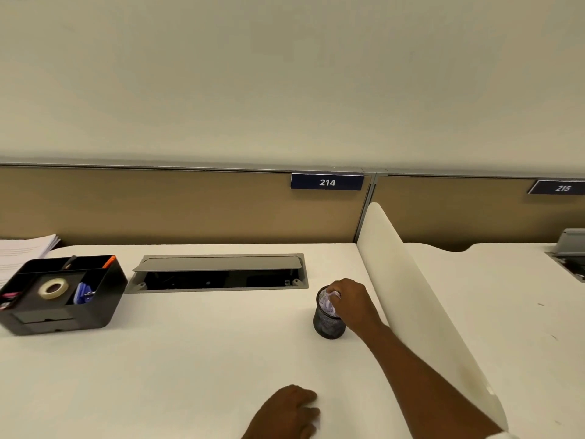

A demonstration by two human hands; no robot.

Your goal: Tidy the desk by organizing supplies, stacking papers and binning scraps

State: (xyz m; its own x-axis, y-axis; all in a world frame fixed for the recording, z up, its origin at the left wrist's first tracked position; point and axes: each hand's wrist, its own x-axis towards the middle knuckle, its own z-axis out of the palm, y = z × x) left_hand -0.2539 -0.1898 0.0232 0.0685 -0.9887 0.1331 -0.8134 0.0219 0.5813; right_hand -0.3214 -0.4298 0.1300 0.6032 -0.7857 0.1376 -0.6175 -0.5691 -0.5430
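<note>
As I watched, the right hand pinched crumpled paper scraps into the mesh cup serving as bin; the left hand, loosely curled and empty, braced on the desk.

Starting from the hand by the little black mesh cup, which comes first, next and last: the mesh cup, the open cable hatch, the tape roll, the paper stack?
From the right hand:
1. Mesh cup, right under it.
2. Cable hatch, desk middle.
3. Tape roll, inside the black organizer on the left.
4. Paper stack, far-left back corner.

- An organizer is set far left on the counter, papers behind it.
- A cable hatch is set to its right.
- A mesh cup is placed right of centre, beside the divider.
</note>
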